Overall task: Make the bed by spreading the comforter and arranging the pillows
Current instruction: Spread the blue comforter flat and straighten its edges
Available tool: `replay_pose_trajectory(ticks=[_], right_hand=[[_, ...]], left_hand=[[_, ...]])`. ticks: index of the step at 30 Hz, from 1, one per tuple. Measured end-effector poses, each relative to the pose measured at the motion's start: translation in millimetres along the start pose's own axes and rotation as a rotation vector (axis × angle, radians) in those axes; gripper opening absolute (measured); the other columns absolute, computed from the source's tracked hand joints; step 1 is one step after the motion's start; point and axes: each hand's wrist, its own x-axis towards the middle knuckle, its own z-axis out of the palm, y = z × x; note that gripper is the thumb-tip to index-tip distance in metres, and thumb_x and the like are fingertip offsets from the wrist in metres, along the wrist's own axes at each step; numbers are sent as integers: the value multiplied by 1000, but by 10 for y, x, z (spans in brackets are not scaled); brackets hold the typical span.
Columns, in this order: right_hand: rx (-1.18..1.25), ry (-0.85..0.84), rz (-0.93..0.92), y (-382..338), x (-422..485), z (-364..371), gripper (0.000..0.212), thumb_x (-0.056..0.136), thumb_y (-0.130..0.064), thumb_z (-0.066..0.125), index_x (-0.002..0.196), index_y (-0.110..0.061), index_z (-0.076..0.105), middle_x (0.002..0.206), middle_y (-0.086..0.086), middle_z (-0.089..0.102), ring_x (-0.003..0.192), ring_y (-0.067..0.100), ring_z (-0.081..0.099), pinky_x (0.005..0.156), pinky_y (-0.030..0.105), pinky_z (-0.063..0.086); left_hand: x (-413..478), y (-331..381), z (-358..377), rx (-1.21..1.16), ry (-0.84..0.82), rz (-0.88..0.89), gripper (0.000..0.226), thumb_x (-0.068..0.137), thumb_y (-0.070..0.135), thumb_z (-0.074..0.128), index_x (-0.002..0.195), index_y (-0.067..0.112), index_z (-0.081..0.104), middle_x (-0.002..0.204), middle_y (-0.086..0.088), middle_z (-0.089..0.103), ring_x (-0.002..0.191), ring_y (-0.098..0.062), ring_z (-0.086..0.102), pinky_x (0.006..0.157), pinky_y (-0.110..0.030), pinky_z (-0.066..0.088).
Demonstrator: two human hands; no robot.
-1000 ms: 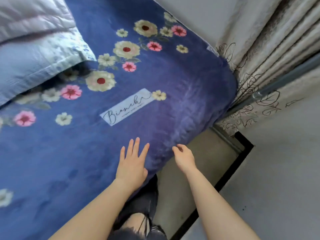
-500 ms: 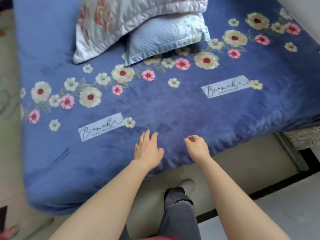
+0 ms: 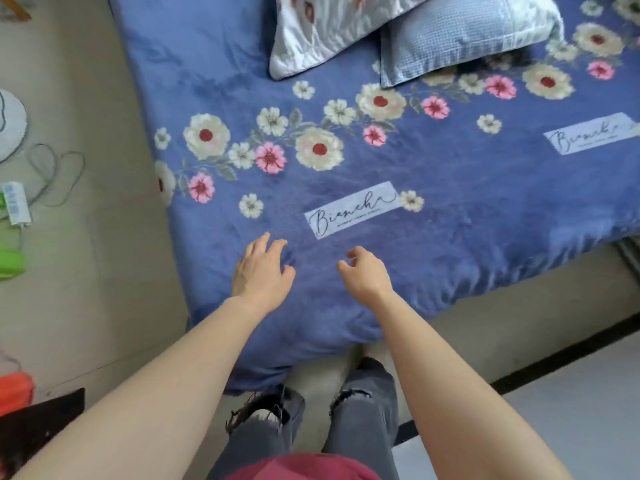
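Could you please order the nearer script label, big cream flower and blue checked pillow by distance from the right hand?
1. nearer script label, just ahead of the right hand.
2. big cream flower, beyond it, slightly left.
3. blue checked pillow, far end, right.

Left grip (image 3: 261,271) splayed, right grip (image 3: 363,275) half-curled

At the far end of the comforter (image 3: 450,209), the top edge cuts off the floral pillow (image 3: 329,32) and the blue pillow (image 3: 460,32). The comforter runs off to the right, cropping its second label (image 3: 588,135). We cannot read the fine print on the near label (image 3: 349,214). Left of the comforter, a white disc (image 3: 8,126) and a green thing (image 3: 10,268) are cropped. We cannot tell whether the left hand (image 3: 261,271) or right hand (image 3: 365,275) touches the comforter.
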Motion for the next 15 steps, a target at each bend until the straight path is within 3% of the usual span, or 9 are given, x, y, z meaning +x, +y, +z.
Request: replay_pose_trajectory(ticks=[3,6,15], right_hand=[[-25,-38,-22,-409,-195,345,45,92,-32,49,133,-12,49,128,9,58,111,30,58,87,33,46],[-97,-68,-66,-705,-266,485,42,93,-30,48,130,-9,49,129,11,57,117,30,53,93,36,44],[-220,-121,-205,-1608,-200,585,50,95,-31,48,139,-10,41,139,11,49,122,30,50,93,39,44]], left_hand=[[-30,-465,-269,-3,-7,-24,50,92,26,48,141,20,41,157,-9,24,142,-27,22,112,-41,26],[-16,-655,-495,-20,4,-47,50,92,25,48,142,20,41,157,-9,24,142,-27,23,111,-41,26],[227,-1038,-1294,-34,59,-75,52,92,26,49,143,21,39,158,-8,21,143,-25,19,110,-43,26]])
